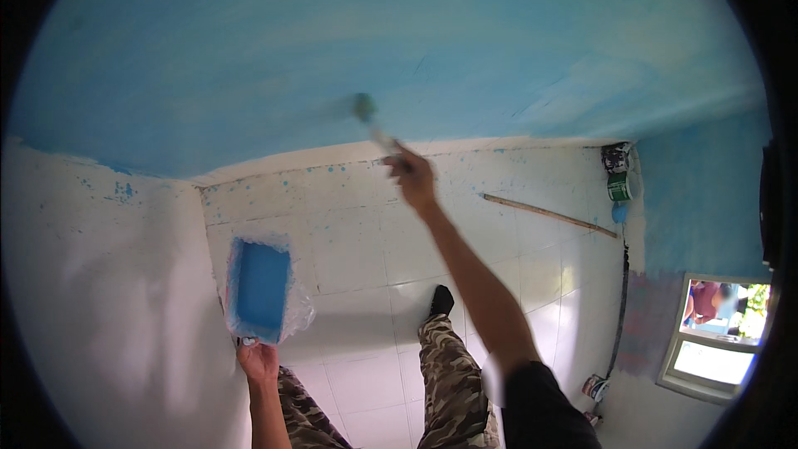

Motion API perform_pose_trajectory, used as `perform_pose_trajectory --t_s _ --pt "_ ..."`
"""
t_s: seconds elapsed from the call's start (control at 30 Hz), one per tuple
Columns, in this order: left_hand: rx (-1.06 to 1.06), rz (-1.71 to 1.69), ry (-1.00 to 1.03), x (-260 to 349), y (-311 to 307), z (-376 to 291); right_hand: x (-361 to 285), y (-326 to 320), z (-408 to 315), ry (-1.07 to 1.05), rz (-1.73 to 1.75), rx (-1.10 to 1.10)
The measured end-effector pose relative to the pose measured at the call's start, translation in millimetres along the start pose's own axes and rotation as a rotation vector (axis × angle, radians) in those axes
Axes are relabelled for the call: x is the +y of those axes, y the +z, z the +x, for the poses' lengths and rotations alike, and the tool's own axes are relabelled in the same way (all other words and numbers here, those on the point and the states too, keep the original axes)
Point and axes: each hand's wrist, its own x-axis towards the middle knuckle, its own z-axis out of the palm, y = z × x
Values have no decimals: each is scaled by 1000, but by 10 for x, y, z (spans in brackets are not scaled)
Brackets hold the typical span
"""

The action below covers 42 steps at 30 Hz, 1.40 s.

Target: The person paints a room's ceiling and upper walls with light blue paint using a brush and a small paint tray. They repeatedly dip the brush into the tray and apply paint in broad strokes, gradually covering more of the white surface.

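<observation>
My right hand (411, 178) grips the handle of a paintbrush (365, 107), its arm stretched out towards the wall. The brush is blurred, with its head at the blue painted wall (280, 75); whether the bristles touch it I cannot tell. Low on the left, my left hand (259, 362) holds the near edge of a rectangular paint tray (233, 280). Blue paint (262, 284) lies in the tray, and clear plastic film (300, 310) hangs from its right side.
Blue spots mark the white tiled floor (349, 249). A wooden stick (548, 213) lies at right, near several containers, one a green can (619, 187). Another can (595, 388) stands lower right. Through the window (717, 337) a person (704, 302) shows. My sock-clad foot (442, 300) is below.
</observation>
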Motion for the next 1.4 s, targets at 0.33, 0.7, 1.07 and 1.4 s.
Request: perform_pose_trajectory --t_s 0.33,0.7,1.07,1.4 --pt "-42 -98 107 163 481 -214 501 -1634 304 325 357 832" --pt "34 -119 127 17 -70 -53 1107 1659 474 456 798 410" --pt "147 -83 142 -10 -442 149 1688 3079 274 317 -385 -247" --pt "140 -161 159 -57 -558 165 2146 3522 549 838 -50 -280"
